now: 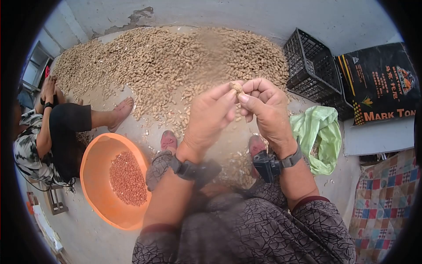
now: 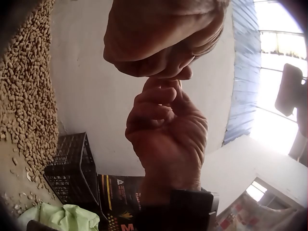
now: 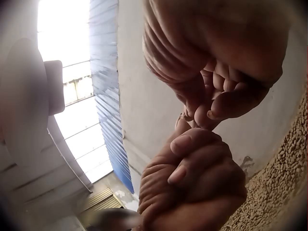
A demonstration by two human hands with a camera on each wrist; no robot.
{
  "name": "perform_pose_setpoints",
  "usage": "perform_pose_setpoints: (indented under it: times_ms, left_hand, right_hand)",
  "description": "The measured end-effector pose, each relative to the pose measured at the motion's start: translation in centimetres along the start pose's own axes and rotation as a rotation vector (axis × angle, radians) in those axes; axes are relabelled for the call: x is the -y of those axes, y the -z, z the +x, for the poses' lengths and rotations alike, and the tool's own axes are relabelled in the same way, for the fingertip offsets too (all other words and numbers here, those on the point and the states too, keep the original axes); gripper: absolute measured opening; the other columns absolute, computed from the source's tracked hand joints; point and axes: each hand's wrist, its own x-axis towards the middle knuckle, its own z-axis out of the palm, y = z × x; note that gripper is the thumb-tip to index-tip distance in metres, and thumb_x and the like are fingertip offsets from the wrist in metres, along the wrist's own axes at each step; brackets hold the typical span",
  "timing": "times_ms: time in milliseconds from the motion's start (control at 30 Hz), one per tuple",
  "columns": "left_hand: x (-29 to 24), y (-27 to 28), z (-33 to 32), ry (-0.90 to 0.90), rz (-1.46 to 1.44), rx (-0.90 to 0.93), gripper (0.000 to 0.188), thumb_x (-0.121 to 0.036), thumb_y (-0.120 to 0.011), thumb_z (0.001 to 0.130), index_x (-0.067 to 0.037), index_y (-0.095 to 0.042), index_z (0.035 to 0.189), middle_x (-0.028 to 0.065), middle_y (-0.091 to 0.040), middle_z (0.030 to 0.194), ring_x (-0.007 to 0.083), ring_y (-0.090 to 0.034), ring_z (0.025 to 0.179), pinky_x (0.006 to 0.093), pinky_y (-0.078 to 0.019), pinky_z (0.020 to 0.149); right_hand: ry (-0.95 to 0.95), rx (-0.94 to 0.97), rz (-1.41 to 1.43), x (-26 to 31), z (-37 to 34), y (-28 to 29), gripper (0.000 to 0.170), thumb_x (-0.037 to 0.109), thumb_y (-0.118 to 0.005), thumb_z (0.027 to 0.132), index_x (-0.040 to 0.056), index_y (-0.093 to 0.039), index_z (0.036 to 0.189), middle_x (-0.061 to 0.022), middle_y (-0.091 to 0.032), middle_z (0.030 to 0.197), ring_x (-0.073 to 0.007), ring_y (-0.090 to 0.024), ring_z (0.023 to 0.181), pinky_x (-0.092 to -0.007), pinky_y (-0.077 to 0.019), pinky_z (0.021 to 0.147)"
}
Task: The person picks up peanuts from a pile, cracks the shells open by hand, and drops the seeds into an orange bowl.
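Observation:
Between the fingertips of both hands is one unshelled peanut (image 1: 236,88), tan and rough, held up in front of the body in the head view. The left hand (image 1: 205,115) pinches it from the left with thumb and forefinger. From the right, the thumb and forefinger of the right hand (image 1: 269,108) pinch the same pod. In the left wrist view the right hand (image 2: 168,132) meets the left hand (image 2: 161,41) fingertip to fingertip, and the fingers hide the pod. Both hands (image 3: 195,183) also touch at the tips in the right wrist view.
A wide heap of unshelled peanuts (image 1: 162,57) lies along the wall. An orange basin (image 1: 94,176) with reddish shelled peanuts (image 1: 127,178) stands left. Another person (image 1: 66,127) sits beyond it. At right are a black crate (image 1: 310,64), a green sack (image 1: 323,132) and a black printed bag (image 1: 380,83).

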Motion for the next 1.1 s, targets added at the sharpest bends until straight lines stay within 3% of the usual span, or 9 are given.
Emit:
perform_pose_setpoints:
  times_ms: [200,367,467,533,633,700,767,1100]
  left_hand:
    - [0.0,-0.3,0.2,-0.068,0.094,-0.018,0.029,-0.017,-0.051,0.091,0.002,-0.059,0.112,-0.0055,-0.050,0.066,0.0000,-0.042,0.058,0.0143,-0.0322,0.050]
    - [0.2,0.9,0.3,-0.084,0.129,-0.037,0.021,-0.019,-0.050,0.092,-0.001,-0.062,0.091,-0.0032,-0.054,0.066,0.0017,-0.043,0.054,0.0157,-0.0338,0.046]
    - [-0.2,0.3,0.1,-0.075,0.109,-0.045,0.023,-0.020,-0.048,0.092,-0.001,-0.061,0.088,-0.0006,-0.056,0.067,0.0034,-0.045,0.051,0.0163,-0.0350,0.043]
    - [-0.1,0.5,0.1,-0.028,0.095,0.003,0.025,-0.021,-0.047,0.093,-0.001,-0.061,0.092,0.0009,-0.057,0.067,0.0041,-0.047,0.051,0.0163,-0.0353,0.043]
    - [0.2,-0.1,0.2,0.043,0.028,0.067,0.026,-0.022,-0.045,0.093,0.000,-0.059,0.099,0.0042,-0.058,0.067,0.0041,-0.047,0.048,0.0155,-0.0336,0.040]
    - [0.2,-0.4,0.2,0.066,-0.024,0.080,0.027,-0.022,-0.046,0.094,0.001,-0.056,0.102,0.0060,-0.060,0.066,0.0035,-0.047,0.044,0.0148,-0.0316,0.037]
    - [0.1,-0.5,0.2,0.094,-0.016,0.090,0.032,-0.018,-0.044,0.091,0.001,-0.060,0.110,0.0042,-0.056,0.069,0.0051,-0.047,0.053,0.0169,-0.0353,0.044]
    - [0.9,-0.3,0.3,0.000,0.158,0.046,0.029,-0.017,-0.047,0.090,0.000,-0.063,0.108,-0.0001,-0.054,0.065,0.0034,-0.043,0.051,0.0165,-0.0332,0.045]
  right_hand:
    - [0.011,0.016,-0.030,0.2,-0.1,0.0,0.013,0.007,-0.063,0.082,0.0001,-0.057,0.091,-0.0042,-0.062,0.078,-0.0053,-0.056,0.063,-0.0169,-0.0454,0.054]
    - [0.054,0.052,-0.114,0.4,-0.2,-0.5,0.015,0.008,-0.064,0.081,-0.0007,-0.057,0.091,-0.0064,-0.062,0.082,-0.0091,-0.059,0.072,-0.0209,-0.0490,0.063]
    - [0.113,-0.012,-0.141,0.2,0.0,-0.7,0.017,0.008,-0.065,0.081,-0.0017,-0.057,0.093,-0.0072,-0.062,0.085,-0.0115,-0.060,0.076,-0.0232,-0.0499,0.067]
    - [0.056,0.056,-0.005,0.4,0.0,-0.6,0.021,0.010,-0.064,0.082,-0.0038,-0.058,0.097,-0.0076,-0.062,0.084,-0.0114,-0.060,0.075,-0.0235,-0.0499,0.066]
    - [-0.084,0.211,0.011,0.7,0.2,0.1,0.026,0.014,-0.062,0.084,-0.0056,-0.058,0.100,-0.0092,-0.063,0.083,-0.0115,-0.061,0.072,-0.0228,-0.0498,0.065]
    - [-0.118,0.217,0.008,0.8,0.2,0.2,0.028,0.016,-0.061,0.085,-0.0062,-0.058,0.101,-0.0097,-0.063,0.083,-0.0117,-0.061,0.070,-0.0223,-0.0497,0.064]
    - [-0.153,0.224,0.005,1.0,0.1,0.2,0.029,0.018,-0.060,0.086,-0.0067,-0.058,0.101,-0.0103,-0.063,0.083,-0.0118,-0.061,0.067,-0.0218,-0.0496,0.063]
    - [-0.176,0.286,0.200,0.4,0.3,0.3,0.028,0.016,-0.061,0.084,-0.0075,-0.056,0.098,-0.0126,-0.063,0.080,-0.0155,-0.061,0.062,-0.0227,-0.0502,0.058]
